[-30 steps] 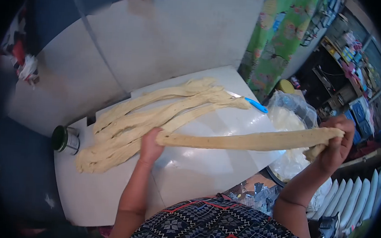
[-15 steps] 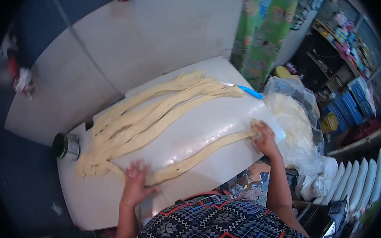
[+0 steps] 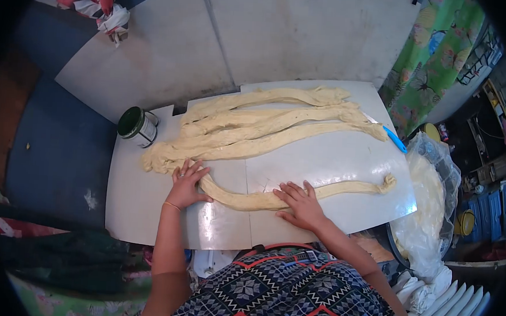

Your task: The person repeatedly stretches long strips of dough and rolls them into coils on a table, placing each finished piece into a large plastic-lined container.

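A long pale dough strip [image 3: 239, 201] curves along the front of the table, its right end curled into a small knob. My left hand [image 3: 186, 186] rests at the strip's left end, thumb apart from the fingers and touching or close to the dough. Lying across the middle of the same strip is my right hand [image 3: 302, 206], palm down with its fingers stretched out. Behind them, several thick dough strips [image 3: 278, 123] run side by side and merge into a lumpy mass [image 3: 163, 157] at the left.
A dark-lidded container [image 3: 139, 127] stands at the table's back left. A blue-handled knife [image 3: 394, 140] lies by the strips' right ends. Beyond the right edge, clear plastic [image 3: 430, 192] covers a pale mass. A wall panel [image 3: 306, 39] rises behind the white table [image 3: 128, 208].
My right hand has left the strip's right end and now lies on its middle. My left hand stays near the left end. The camera view has swung left.
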`<state>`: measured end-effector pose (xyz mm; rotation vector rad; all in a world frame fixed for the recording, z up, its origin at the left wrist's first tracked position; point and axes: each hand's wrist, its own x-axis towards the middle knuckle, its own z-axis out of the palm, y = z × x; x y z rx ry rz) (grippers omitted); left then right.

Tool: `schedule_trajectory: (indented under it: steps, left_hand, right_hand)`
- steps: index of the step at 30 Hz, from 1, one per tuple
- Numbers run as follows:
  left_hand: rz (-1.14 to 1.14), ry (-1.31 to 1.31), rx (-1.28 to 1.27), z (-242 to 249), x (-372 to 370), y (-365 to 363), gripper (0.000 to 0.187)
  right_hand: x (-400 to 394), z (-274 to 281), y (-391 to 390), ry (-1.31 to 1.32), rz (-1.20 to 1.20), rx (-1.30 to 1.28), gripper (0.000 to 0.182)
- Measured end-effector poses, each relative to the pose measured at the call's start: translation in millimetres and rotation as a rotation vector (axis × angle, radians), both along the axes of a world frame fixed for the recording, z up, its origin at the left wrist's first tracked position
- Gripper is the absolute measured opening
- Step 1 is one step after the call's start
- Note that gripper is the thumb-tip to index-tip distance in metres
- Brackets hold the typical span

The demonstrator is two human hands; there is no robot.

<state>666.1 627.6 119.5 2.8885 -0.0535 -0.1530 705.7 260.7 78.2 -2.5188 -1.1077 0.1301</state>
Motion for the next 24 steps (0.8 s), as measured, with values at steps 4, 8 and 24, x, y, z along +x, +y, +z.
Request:
schedule_trajectory:
  steps: [4,8,24]
  left_hand:
    - [0.026,-0.080,0.046,0.5,14.0,10.0,0.072]
    - [-0.034,-0.154,0.067,-12.0,14.1,16.4,0.042]
    - [0.570,-0.088,-0.059,26.0,-115.4,62.2,0.043]
  right_hand:
    - [2.9,-13.5,-7.3,0.012,-0.015,0.092,0.059]
    - [1.5,-13.0,-5.7,0.039,-0.005,0.130,0.056]
    - [2.9,-27.4,-4.8,0.028,0.011,0.246,0.052]
